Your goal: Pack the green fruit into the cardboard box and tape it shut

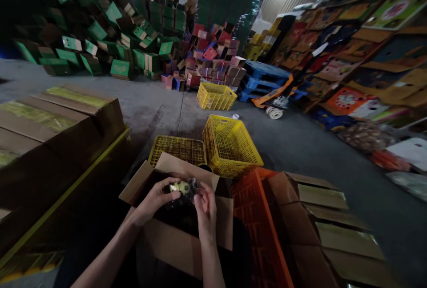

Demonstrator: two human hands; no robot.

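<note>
Both hands meet over an open brown cardboard box [182,234] whose flaps stand up and outward, and between them sits a small dark bundle with a pale yellow-green patch [182,187], held just above the box's dark inside. The left hand [154,200] curls its fingers [167,184] round the near-left side of the bundle, thumb on top; the right hand [206,208] pinches the other end with fingertips closed on it. What the bundle is made of is too dim and blurred to tell, and the box's contents are lost in shadow, so how full it is cannot be judged; as a guess, the work is mid-course, with one piece in hand above the box. To the right stands an orange plastic lattice crate [256,217], touching the box, and beyond it a row of closed brown cartons with taped tops [320,217]. Ahead sit two yellow plastic lattice crates, one low and flat [178,149] just behind the box, one taller and tilted [230,145] beside it; a third yellow crate [216,95] lies farther off. To the left, large brown cartons with yellow-green tape [60,119] rest on a yellow-edged platform. The floor is bare grey concrete [300,145]; the room is a dim warehouse, with heaps of green boxes [100,34], pink and purple boxes [213,61], blue pallets [263,79], and printed flat cartons [360,47] leaning along the right wall.
</note>
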